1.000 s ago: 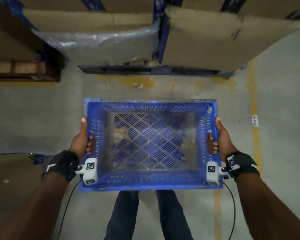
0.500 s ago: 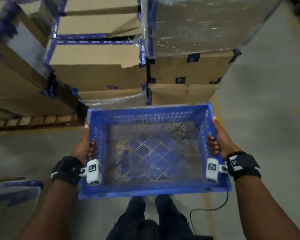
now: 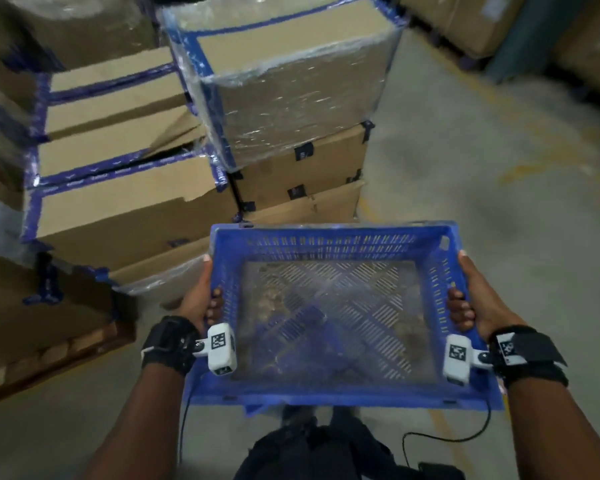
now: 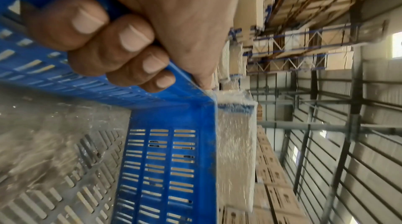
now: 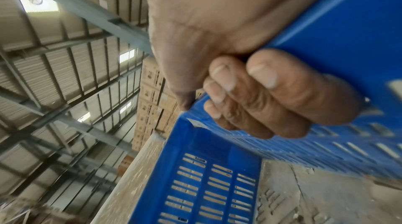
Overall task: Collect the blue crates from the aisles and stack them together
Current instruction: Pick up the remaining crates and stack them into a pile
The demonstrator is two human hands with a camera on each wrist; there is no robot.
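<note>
I carry one blue slotted plastic crate level in front of my waist, its dusty bottom holding only dirt. My left hand grips the crate's left wall, fingers curled through the handle slot and thumb along the rim. My right hand grips the right wall the same way. In the left wrist view my left hand's fingers wrap over the blue crate's rim. In the right wrist view my right hand's fingers curl over the crate's edge.
Stacked cardboard boxes with blue tape stand on a wooden pallet ahead left; a shrink-wrapped box tops the nearer stack. Grey concrete floor with faded yellow lines runs to the right. More boxes stand far right.
The crate has come up off the floor and stays in both hands. The view has swung up and right, from the pallet's base to the box stacks and the aisle.
</note>
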